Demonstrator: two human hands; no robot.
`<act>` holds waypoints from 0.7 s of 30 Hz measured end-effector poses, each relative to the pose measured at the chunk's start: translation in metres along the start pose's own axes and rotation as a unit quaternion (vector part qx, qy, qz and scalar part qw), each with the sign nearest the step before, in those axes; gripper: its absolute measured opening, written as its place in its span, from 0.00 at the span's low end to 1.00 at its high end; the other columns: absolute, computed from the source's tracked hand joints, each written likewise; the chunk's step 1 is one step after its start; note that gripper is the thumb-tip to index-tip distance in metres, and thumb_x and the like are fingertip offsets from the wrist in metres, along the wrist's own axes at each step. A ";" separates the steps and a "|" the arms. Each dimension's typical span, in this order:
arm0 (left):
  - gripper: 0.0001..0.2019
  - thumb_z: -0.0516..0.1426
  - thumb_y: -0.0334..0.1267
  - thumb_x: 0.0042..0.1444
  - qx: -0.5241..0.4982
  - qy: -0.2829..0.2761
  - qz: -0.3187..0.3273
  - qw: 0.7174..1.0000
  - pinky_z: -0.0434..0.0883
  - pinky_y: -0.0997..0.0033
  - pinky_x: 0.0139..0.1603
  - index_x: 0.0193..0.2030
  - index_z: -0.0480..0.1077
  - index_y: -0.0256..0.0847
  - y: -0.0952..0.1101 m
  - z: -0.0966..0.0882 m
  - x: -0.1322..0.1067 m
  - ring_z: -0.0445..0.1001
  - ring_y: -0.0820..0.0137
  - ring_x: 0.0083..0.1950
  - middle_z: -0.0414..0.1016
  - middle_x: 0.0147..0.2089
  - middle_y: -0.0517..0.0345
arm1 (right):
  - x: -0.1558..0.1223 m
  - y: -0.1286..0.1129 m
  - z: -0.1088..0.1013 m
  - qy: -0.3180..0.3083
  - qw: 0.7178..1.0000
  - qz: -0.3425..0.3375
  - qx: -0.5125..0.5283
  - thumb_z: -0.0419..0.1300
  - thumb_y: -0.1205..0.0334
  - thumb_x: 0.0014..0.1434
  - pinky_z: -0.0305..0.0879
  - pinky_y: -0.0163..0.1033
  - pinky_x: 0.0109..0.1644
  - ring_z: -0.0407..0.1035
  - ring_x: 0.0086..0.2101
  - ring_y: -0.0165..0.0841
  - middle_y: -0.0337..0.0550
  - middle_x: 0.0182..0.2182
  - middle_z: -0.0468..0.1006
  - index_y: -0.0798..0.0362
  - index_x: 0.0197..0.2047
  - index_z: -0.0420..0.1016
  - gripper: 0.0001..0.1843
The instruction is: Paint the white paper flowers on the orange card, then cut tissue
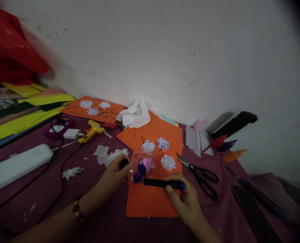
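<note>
My right hand (186, 197) is closed round a black marker (162, 183) with a blue end, its tip pointing left. The tip meets blue paint in a clear plastic paint palette (131, 175), which also holds a pink patch. My left hand (117, 169) grips the palette's left edge. A small black piece (124, 164), perhaps a cap, shows at its fingers. Beneath lies an orange sheet (152, 204) bearing white paper flowers (168, 162) speckled with blue. One flower is partly hidden behind the palette.
Scissors (199, 173) lie open to the right, near paint tubes (227, 145) and a utility knife (256, 192). On the left are a yellow glue gun (91, 131), a white power strip (18, 165), cables and paper scraps (72, 172). Crumpled white tissue (136, 114) rests by the wall.
</note>
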State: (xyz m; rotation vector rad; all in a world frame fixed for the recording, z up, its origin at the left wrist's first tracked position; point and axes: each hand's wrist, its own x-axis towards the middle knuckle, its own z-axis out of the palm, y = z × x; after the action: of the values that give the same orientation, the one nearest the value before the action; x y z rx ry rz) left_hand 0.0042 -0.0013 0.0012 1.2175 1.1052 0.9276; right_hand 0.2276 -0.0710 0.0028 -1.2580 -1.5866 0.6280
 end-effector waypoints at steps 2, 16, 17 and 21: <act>0.10 0.56 0.44 0.53 0.004 0.001 0.002 1.000 0.65 0.71 0.25 0.28 0.60 0.43 -0.001 0.001 0.001 0.67 0.73 0.20 0.65 0.21 0.69 | 0.000 0.001 0.002 -0.010 1.000 0.011 0.016 0.59 0.67 0.57 0.65 0.31 0.27 0.69 0.23 0.29 0.36 0.25 0.75 0.48 0.38 0.76 0.07; 0.06 0.54 0.39 0.54 0.020 0.000 0.024 1.000 0.63 0.72 0.28 0.29 0.60 0.43 -0.008 -0.001 0.002 0.65 0.74 0.22 0.64 0.22 0.68 | 0.000 0.005 0.004 0.025 0.990 0.044 0.130 0.60 0.63 0.61 0.67 0.28 0.27 0.69 0.23 0.27 0.35 0.25 0.76 0.45 0.41 0.76 0.05; 0.06 0.54 0.39 0.54 0.018 -0.002 0.023 1.000 0.63 0.72 0.28 0.29 0.60 0.43 -0.008 -0.001 0.002 0.65 0.74 0.22 0.63 0.22 0.68 | 0.000 0.005 0.005 0.016 0.989 0.051 0.135 0.60 0.63 0.61 0.66 0.28 0.27 0.69 0.23 0.27 0.35 0.25 0.76 0.45 0.41 0.76 0.05; 0.04 0.53 0.37 0.54 0.022 -0.003 0.030 0.999 0.63 0.72 0.28 0.29 0.61 0.43 -0.011 -0.001 0.003 0.65 0.74 0.22 0.64 0.22 0.69 | 0.002 0.005 0.002 -0.013 0.986 0.068 0.150 0.60 0.62 0.61 0.66 0.29 0.27 0.69 0.23 0.27 0.34 0.23 0.74 0.46 0.39 0.76 0.04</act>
State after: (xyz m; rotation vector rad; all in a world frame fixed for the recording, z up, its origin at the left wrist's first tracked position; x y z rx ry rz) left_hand 0.0039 0.0002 -0.0103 1.2947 1.0939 0.9491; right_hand 0.2282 -0.0677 -0.0013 -1.1396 -1.3732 0.9356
